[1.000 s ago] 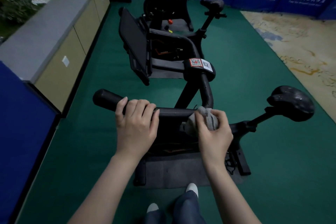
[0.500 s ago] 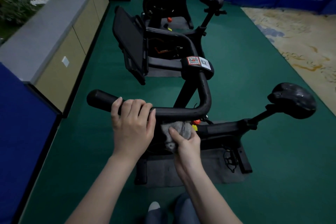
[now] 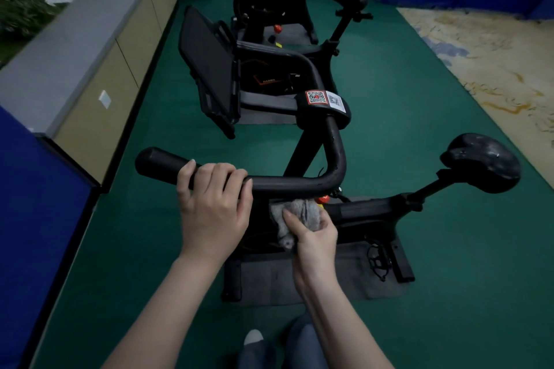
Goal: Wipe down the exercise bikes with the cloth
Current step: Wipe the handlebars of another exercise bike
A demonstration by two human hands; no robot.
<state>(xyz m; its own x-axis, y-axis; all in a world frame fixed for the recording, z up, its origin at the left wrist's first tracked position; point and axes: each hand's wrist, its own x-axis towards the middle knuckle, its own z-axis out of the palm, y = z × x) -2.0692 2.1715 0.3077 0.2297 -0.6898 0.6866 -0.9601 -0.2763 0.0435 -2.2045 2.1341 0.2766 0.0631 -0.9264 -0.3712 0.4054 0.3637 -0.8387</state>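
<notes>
Gripping the black handlebar (image 3: 287,183) of the nearest exercise bike (image 3: 368,210), the left hand (image 3: 214,207) has its fingers curled over the bar near its left end, so that stretch of the bar is hidden. Just below the bar's bend, the right hand (image 3: 314,237) holds a bunched grey cloth (image 3: 296,216), thumb lying across it and fingers tucked behind; whether the cloth touches the frame is hard to tell in the dim light. A red knob (image 3: 323,199) peeks out just beside the cloth. The saddle (image 3: 482,162) juts out to the right. A second bike (image 3: 269,75) behind carries a dark screen (image 3: 208,66), and a third is cut off at the top edge. Green floor (image 3: 404,99) lies under all three.
</notes>
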